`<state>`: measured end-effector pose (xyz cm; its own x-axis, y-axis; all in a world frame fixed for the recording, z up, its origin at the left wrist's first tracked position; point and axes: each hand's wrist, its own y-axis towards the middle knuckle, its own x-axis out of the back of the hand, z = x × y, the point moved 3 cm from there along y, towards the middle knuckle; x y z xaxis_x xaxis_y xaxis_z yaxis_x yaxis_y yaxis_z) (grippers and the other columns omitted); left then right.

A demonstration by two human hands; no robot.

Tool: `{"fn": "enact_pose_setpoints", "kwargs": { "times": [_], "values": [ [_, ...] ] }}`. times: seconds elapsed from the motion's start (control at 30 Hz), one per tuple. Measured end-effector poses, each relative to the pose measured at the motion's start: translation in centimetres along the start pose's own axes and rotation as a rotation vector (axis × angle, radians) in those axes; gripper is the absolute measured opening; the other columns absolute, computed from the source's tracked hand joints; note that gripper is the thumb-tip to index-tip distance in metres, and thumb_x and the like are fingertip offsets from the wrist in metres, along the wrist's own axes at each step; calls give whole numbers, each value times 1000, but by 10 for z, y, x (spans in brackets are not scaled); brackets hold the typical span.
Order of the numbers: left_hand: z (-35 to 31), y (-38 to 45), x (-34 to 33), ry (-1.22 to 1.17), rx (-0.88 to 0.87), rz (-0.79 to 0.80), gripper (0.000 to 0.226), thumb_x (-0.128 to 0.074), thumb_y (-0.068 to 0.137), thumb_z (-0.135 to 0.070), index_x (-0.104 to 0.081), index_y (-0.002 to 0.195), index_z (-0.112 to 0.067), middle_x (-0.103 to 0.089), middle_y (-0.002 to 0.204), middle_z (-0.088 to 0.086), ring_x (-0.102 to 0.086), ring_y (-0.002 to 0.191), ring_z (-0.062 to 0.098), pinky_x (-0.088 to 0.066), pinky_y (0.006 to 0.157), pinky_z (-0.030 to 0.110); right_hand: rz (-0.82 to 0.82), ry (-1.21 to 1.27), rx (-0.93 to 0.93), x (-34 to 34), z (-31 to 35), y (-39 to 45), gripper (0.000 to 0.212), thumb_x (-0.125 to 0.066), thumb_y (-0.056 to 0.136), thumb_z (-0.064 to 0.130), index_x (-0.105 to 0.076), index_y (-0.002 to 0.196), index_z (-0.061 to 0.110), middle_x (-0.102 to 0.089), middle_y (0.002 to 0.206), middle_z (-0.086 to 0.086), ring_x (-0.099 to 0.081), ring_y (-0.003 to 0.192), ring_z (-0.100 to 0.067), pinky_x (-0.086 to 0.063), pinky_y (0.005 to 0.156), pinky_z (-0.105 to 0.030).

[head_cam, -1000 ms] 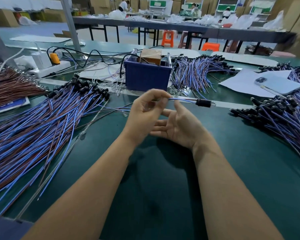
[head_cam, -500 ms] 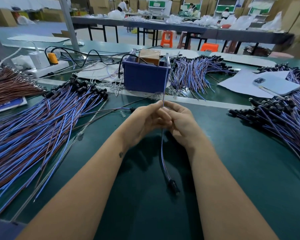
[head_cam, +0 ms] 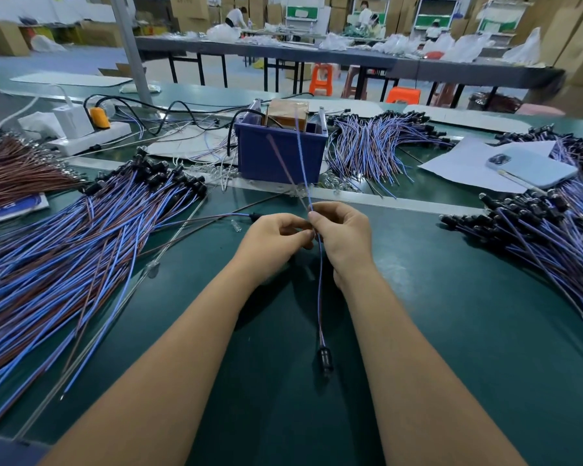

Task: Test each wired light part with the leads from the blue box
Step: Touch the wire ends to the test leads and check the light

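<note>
Two hands meet over the middle of the green bench (head_cam: pixel 451 314), both pinching one wired light part (head_cam: pixel 319 280). Left hand (head_cam: pixel 273 237) fingers curled, tips pressed to the wire; right hand (head_cam: pixel 342 237) pinches it just beside, thumb and forefinger on the strand. Below the pinch the blue-and-brown pair hangs toward the near edge, ending in a black holder (head_cam: pixel 325 359) low over the bench between the forearms. Above the pinch two loose wire ends splay up in a V, blurred, crossing in front of the blue box (head_cam: pixel 280 156). Blue box stands at centre toward the far edge, brown block (head_cam: pixel 288 117) inside, black cable looping over its left wall. Which strands are the box's leads: cannot tell.

Big fan of blue/brown wired parts (head_cam: pixel 64 257) fills the left side, black heads toward the centre. Brown-only bundle (head_cam: pixel 17 169) at far left edge. Another pile (head_cam: pixel 552 237) along the right edge, a third (head_cam: pixel 377 146) right of the box. Loose clear bulbs (head_cam: pixel 212 169) scattered by the box's base. White power strip (head_cam: pixel 88 137) with adapter and orange plug, far left. Phone (head_cam: pixel 532 168) on white paper (head_cam: pixel 461 164), far right. One stray part (head_cam: pixel 216 217) lies just left of the left hand.
</note>
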<state>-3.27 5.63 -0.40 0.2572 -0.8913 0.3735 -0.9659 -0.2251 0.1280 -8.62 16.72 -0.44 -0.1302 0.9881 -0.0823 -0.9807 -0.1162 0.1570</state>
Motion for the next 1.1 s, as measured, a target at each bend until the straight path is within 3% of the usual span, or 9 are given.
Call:
{"fn": "enact_pose_setpoints", "kwargs": {
  "times": [0.1, 0.33, 0.5, 0.67, 0.77, 0.83, 0.93, 1.03, 1.1],
  "values": [
    [0, 1, 0, -22, -1, -12, 18, -70, 86, -13, -69, 103, -16, -75, 86, 6, -71, 84, 19, -54, 82, 39, 3, 2, -3, -1, 1, -2, 15, -65, 87, -2, -66, 82, 12, -62, 70, -1, -56, 54, -2, -46, 51, -14],
    [1, 2, -4, -195, -5, -50, 39, -77, 80, -8, -59, 114, -12, -70, 74, -6, -62, 61, -3, -46, 63, 12, 8, 7, 0, 1, 3, -2, 12, -65, 88, 1, -65, 83, 12, -63, 73, -1, -58, 63, -5, -49, 56, -14],
    [0, 3, 1, -248, -29, -96, 36, -72, 83, -5, -58, 115, -16, -68, 74, 0, -65, 64, 6, -52, 64, 19, 9, -15, 36, 0, 2, -2, 17, -64, 89, 5, -64, 78, 17, -62, 67, -2, -56, 55, -5, -48, 56, -18],
    [13, 9, 17, -210, 3, -262, 23, -59, 93, -12, -61, 105, -31, -59, 73, -2, -66, 60, 7, -50, 57, 25, -131, -201, 116, 8, -2, 3, 18, -65, 89, 20, -63, 77, 32, -63, 60, 8, -56, 56, -2, -43, 59, -19],
    [23, 13, 25, -123, 20, -339, 24, -59, 91, -14, -61, 101, -36, -59, 66, -10, -64, 55, 4, -50, 53, 27, -177, -189, 120, 15, -3, 6, 21, -64, 90, 19, -62, 76, 35, -61, 60, 9, -54, 53, 3, -41, 56, -10],
    [28, 15, 29, -71, 43, -371, 25, -58, 89, -15, -63, 109, -29, -59, 58, -15, -64, 53, 5, -49, 51, 28, -187, -189, 98, 16, -5, 9, 20, -62, 90, 16, -64, 80, 33, -62, 63, 10, -54, 54, 5, -40, 54, -6],
    [31, 17, 31, 3, 56, -392, 30, -58, 86, -15, -64, 114, -25, -60, 55, -20, -66, 59, 14, -56, 60, 38, -184, -199, 68, 15, -9, 13, 20, -60, 88, 10, -73, 99, 19, -65, 74, 15, -59, 69, 2, -43, 65, -8],
    [31, 18, 33, 39, 49, -406, 34, -58, 85, -15, -66, 118, -22, -60, 55, -13, -67, 68, 27, -58, 69, 46, -176, -206, 65, 16, -11, 18, 26, -59, 88, 8, -73, 109, 13, -64, 79, 23, -60, 74, 5, -44, 72, -12],
    [31, 20, 33, 56, 49, -422, 36, -58, 85, -14, -66, 120, -19, -57, 55, -8, -64, 64, 27, -57, 70, 47, -174, -208, 71, 15, -13, 22, 28, -59, 89, 7, -71, 114, 10, -63, 80, 24, -59, 76, 7, -45, 76, -14]
  ]
}}
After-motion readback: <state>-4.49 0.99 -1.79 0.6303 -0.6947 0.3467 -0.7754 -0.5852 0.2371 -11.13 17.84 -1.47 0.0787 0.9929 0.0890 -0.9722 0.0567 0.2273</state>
